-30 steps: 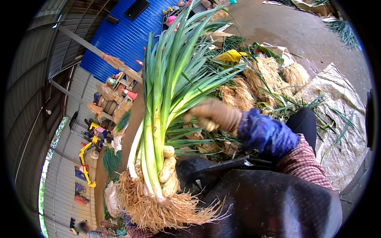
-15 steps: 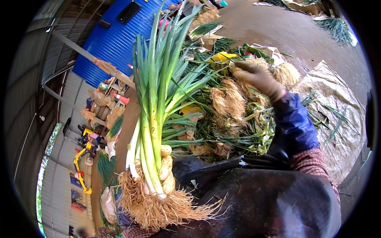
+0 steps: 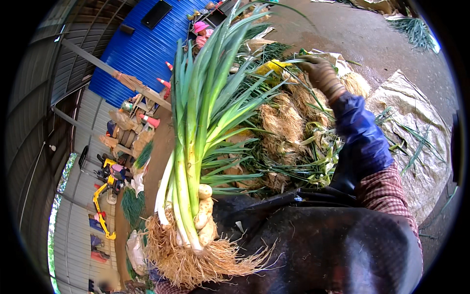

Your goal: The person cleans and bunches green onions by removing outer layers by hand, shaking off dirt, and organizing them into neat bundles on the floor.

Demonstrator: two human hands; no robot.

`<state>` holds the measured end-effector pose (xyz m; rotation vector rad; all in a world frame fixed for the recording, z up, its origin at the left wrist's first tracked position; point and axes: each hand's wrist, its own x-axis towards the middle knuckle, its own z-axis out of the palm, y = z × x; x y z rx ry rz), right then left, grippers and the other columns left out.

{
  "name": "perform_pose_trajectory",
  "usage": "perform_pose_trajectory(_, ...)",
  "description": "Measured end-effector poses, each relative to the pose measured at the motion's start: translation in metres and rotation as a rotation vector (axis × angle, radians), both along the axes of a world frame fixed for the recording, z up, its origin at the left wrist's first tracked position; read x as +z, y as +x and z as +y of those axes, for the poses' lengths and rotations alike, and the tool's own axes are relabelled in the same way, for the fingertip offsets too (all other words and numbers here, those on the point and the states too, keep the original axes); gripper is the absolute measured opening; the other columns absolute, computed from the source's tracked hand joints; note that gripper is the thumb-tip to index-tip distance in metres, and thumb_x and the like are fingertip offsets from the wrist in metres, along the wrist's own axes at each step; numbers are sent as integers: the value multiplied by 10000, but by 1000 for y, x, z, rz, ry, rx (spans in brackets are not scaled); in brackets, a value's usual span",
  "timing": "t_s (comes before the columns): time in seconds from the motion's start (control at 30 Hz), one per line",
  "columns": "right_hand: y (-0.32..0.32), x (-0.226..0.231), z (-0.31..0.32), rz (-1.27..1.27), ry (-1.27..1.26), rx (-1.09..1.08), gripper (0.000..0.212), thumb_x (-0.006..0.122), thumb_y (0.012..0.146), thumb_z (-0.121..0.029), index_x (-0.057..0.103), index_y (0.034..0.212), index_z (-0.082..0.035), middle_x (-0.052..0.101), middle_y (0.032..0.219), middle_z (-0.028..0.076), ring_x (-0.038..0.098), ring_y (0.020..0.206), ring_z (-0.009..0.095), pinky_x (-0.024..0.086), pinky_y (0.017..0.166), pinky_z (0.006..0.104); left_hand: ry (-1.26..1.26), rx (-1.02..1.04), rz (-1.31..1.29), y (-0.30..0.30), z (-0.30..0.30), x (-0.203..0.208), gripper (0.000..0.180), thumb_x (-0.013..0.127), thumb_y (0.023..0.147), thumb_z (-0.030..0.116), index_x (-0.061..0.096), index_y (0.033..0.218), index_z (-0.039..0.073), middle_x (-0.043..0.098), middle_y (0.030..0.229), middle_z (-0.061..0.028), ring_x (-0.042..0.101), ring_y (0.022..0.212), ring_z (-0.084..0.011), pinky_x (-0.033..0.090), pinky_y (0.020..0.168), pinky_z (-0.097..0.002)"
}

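Observation:
A bunch of large green onions [image 3: 188, 161], with white stems and long tan roots, stands upright in front of me, its leaves fanning up and to the right. My left hand [image 3: 204, 213], in a pale glove, is wrapped round the lower stems; only its fingers show. Farther out on the right, my right hand [image 3: 323, 78], in a soiled brownish glove, curls its fingers at the end of a thin green leaf [image 3: 293, 61]. Beneath that hand lies a heap of more green onions, with tan root clumps [image 3: 281, 120] and loose leaves.
A dark apron [image 3: 313, 240] covers my lap. Right of the heap, a pale woven sheet [image 3: 416, 142] carries scattered leaves. A person in a pink hat [image 3: 200, 27] is at the back, near a blue corrugated wall [image 3: 132, 54]. Traffic cones [image 3: 150, 120] and clutter stand left.
My right hand has curled its outstretched fingers and shifted slightly up, with a thin leaf now at them. The bunch in my left hand has tipped slightly to the right at its top.

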<state>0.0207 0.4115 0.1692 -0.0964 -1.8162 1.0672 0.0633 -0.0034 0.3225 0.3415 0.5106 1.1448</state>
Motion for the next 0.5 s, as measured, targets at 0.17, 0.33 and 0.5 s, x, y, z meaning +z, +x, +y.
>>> perform_pose_trajectory(0.17, 69, -69, 52, -724, 430, -591, 603, 634, 851, -271, 404, 1387, -118, 670, 954, 150, 649, 904, 302, 511, 784, 383, -5, -57, -22, -5, 9, 0, 464, 399, 989, 321, 464, 1283, -32, 525, 1190, -319, 567, 1046, -464, 544, 814, -429)
perform_pose_trajectory(0.33, 94, 20, -90, -304, -164, 437, 286, 703, 852, -243, 698, 1046, -32, 718, 937, 118, 672, 824, 152, 541, 764, 281, -46, -36, -82, -3, 0, -5, 471, 390, 993, 326, 463, 1282, -39, 521, 1187, -332, 567, 1044, -479, 550, 804, -431)
perform_pose_trajectory(0.5, 97, 92, -166, -227, 156, 573, 460, 685, 807, -387, 653, 1112, -44, 690, 860, 184, 678, 820, 323, 528, 756, 388, -64, -67, -93, 0, 2, -4, 478, 381, 997, 332, 461, 1280, -45, 517, 1185, -345, 568, 1042, -495, 556, 794, -433)
